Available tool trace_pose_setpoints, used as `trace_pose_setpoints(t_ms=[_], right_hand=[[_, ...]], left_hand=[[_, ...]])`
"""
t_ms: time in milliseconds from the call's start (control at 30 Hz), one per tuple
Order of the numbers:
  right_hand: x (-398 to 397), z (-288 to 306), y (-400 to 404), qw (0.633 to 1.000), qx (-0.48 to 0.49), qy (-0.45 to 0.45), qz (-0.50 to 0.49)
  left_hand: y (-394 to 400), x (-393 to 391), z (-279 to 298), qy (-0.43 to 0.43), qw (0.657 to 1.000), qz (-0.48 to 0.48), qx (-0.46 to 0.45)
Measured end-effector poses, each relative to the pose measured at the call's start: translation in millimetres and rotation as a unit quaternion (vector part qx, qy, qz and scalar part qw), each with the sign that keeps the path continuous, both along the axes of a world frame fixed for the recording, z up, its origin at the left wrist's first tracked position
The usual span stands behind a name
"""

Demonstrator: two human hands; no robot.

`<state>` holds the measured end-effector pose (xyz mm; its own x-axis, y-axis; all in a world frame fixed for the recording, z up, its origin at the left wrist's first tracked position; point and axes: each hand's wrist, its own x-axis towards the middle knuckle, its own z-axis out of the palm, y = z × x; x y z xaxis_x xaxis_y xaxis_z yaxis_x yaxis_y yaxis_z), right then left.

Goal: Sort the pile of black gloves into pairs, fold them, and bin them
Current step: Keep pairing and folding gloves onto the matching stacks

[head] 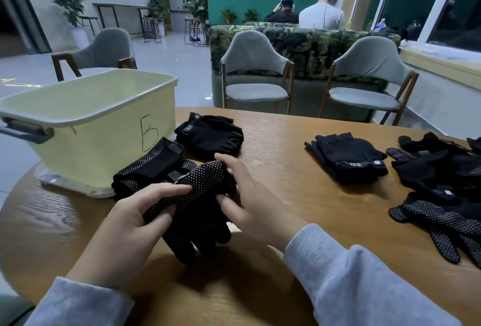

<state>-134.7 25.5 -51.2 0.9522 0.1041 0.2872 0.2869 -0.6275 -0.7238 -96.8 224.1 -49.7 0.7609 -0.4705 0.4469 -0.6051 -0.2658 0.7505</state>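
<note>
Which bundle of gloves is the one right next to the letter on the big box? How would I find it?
Start at the pale yellow bin on the left of the wooden table, marked with a handwritten "B". Just right of that letter lies a folded glove bundle. Unlike the dotted gloves nearer the hands, it is plain black with a small strap label.

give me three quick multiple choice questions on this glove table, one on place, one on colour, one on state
1. The pale yellow plastic bin stands: A far left of the table, B far right, C on a chair.
2. The dots on the held black dotted glove are: A red, B white, C green.
3. The left hand is: A flat on the table, B gripping the glove, C inside the bin.

A: bin sits at the round wooden table's left edge.
B: white dots show on black fabric.
B: fingers curl round the glove.
</note>
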Motion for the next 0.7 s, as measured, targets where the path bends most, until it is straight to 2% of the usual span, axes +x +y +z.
trace_pose_setpoints(t_ms=[200,333,433,567,700], right_hand=[[29.7,9.3,14.3,0.991,0.11,-0.065,-0.03],[51.2,20.8,24.7,0.989,0.114,-0.087,-0.043],[69.8,28.7,32.1,0.989,0.117,-0.071,-0.056],[87.5,33.8,40.6,0.992,0.117,-0.028,-0.048],[97.5,28.4,44.7,0.996,0.073,0.014,-0.041]], left_hand=[[8.8,28.7,2.4,0.063,0.995,0.029,-0.073],[10.6,47.4,11.3,0.108,0.984,0.06,-0.129],[12.0,61.6,16.9,0.124,0.974,0.105,-0.158],[15.6,80.4,14.5,0.089,0.97,0.168,-0.153],[19.6,94.2,0.0,0.037,0.977,0.204,-0.055]])
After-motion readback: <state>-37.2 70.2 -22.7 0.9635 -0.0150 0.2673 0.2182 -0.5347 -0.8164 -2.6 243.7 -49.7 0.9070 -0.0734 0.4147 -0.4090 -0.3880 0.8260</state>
